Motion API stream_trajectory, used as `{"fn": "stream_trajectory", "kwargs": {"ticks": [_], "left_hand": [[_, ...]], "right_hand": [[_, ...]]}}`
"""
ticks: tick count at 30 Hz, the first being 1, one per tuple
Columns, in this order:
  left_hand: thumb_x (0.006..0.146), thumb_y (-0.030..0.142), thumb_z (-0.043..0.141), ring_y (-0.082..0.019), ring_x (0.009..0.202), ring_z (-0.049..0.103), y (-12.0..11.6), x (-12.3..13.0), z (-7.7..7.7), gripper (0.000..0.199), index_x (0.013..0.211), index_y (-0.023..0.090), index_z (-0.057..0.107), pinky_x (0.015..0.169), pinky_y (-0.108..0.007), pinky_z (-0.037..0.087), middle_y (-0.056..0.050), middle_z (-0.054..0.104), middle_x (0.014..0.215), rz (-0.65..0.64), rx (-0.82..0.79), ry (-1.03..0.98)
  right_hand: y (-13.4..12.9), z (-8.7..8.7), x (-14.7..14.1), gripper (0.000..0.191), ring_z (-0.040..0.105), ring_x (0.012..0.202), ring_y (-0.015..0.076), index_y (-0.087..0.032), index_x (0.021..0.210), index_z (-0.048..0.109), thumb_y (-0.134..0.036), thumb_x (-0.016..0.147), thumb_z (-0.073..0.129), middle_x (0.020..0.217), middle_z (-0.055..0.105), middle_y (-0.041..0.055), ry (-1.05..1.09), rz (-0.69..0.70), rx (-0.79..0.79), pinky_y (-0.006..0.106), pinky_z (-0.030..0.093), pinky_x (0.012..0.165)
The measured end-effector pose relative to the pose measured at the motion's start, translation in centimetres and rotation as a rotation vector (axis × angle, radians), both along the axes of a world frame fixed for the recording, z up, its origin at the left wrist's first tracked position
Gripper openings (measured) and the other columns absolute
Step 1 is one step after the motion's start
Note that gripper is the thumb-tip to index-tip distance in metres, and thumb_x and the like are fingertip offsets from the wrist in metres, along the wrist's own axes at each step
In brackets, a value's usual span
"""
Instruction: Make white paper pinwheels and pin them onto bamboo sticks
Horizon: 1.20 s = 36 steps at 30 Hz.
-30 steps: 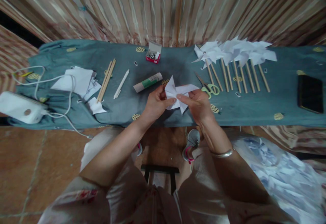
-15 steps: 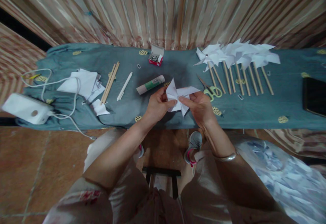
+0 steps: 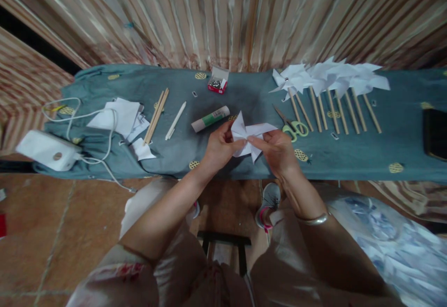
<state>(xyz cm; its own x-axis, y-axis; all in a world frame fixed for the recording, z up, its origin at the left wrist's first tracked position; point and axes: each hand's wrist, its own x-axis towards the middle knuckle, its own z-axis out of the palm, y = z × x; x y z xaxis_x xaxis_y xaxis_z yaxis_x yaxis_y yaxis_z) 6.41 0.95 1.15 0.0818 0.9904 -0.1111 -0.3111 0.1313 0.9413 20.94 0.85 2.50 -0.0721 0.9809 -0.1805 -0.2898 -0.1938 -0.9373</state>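
Note:
A white paper pinwheel (image 3: 256, 131) with folded blades is held over the near part of the table. My left hand (image 3: 220, 147) grips its left side, the thumb near the centre. From the right, my right hand (image 3: 278, 151) pinches it, with the thumb pressed at the middle. Behind my left hand lies a glue stick (image 3: 210, 119) with a green label. Green-handled scissors (image 3: 293, 127) rest just beyond my right hand. An open red box (image 3: 218, 83) of small metal pins stands farther back.
Several pinwheels on sticks (image 3: 323, 76) lie at the back right. To the left are a white pen (image 3: 175, 121), wooden sticks (image 3: 156, 117), paper sheets (image 3: 120, 116) and a white device (image 3: 47, 150) with cables. A dark phone-like object (image 3: 435, 132) is at the right edge.
The whole view has shifted, so the table's things appear slightly farther right and lower. Both hands still hold the pinwheel, and my left thumb sits slightly closer to its centre.

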Motion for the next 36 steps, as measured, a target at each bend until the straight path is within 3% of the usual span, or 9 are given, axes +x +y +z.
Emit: {"fn": "stream_trajectory", "kwargs": {"ticks": [8, 14, 21, 28, 36], "left_hand": [[0.054, 0.020, 0.083, -0.016, 0.073, 0.067, 0.0, -0.1, 0.0, 0.050, 0.101, 0.017, 0.067, 0.071, -0.027, 0.054, 0.001, 0.074, 0.082, 0.019, -0.003, -0.001], [0.054, 0.020, 0.084, -0.016, 0.072, 0.066, -0.2, -0.1, 0.4, 0.046, 0.096, 0.017, 0.067, 0.071, -0.028, 0.055, 0.001, 0.075, 0.082, 0.029, 0.000, -0.024], [0.056, 0.020, 0.082, -0.015, 0.073, 0.066, -0.1, -0.2, 0.9, 0.041, 0.094, 0.016, 0.068, 0.075, -0.029, 0.055, 0.001, 0.074, 0.083, 0.026, 0.004, -0.025], [0.057, 0.020, 0.081, -0.018, 0.080, 0.069, -0.1, 0.0, 0.7, 0.041, 0.096, 0.017, 0.068, 0.080, -0.032, 0.056, -0.001, 0.075, 0.086, 0.046, -0.010, 0.005], [0.055, 0.022, 0.084, -0.020, 0.085, 0.069, 0.2, -0.1, 0.2, 0.047, 0.099, 0.017, 0.068, 0.081, -0.033, 0.056, -0.001, 0.075, 0.090, 0.050, 0.014, 0.017]], "right_hand": [[-0.1, 0.1, 0.0, 0.035, 0.075, 0.088, 0.0277, -0.022, 0.087, 0.074, -0.030, 0.057, 0.090, 0.090, 0.080, 0.0031, -0.050, 0.010, -0.018, 0.044, 0.062, 0.087], [-0.1, 0.2, -0.1, 0.039, 0.075, 0.092, 0.0269, -0.023, 0.088, 0.073, -0.031, 0.054, 0.091, 0.091, 0.080, 0.0027, -0.031, 0.001, -0.040, 0.041, 0.061, 0.089], [0.0, 0.5, 0.2, 0.042, 0.075, 0.081, 0.0241, -0.023, 0.085, 0.069, -0.038, 0.053, 0.091, 0.078, 0.078, 0.0004, 0.005, -0.003, -0.061, 0.039, 0.062, 0.082], [-0.1, 0.1, 0.1, 0.047, 0.075, 0.091, 0.0258, -0.021, 0.093, 0.071, -0.033, 0.052, 0.091, 0.093, 0.081, 0.0042, -0.017, -0.006, -0.036, 0.041, 0.060, 0.088], [-0.2, -0.2, 0.2, 0.043, 0.075, 0.091, 0.0286, -0.021, 0.094, 0.072, -0.033, 0.057, 0.090, 0.095, 0.080, 0.0060, -0.047, -0.008, -0.015, 0.044, 0.061, 0.087]]}}
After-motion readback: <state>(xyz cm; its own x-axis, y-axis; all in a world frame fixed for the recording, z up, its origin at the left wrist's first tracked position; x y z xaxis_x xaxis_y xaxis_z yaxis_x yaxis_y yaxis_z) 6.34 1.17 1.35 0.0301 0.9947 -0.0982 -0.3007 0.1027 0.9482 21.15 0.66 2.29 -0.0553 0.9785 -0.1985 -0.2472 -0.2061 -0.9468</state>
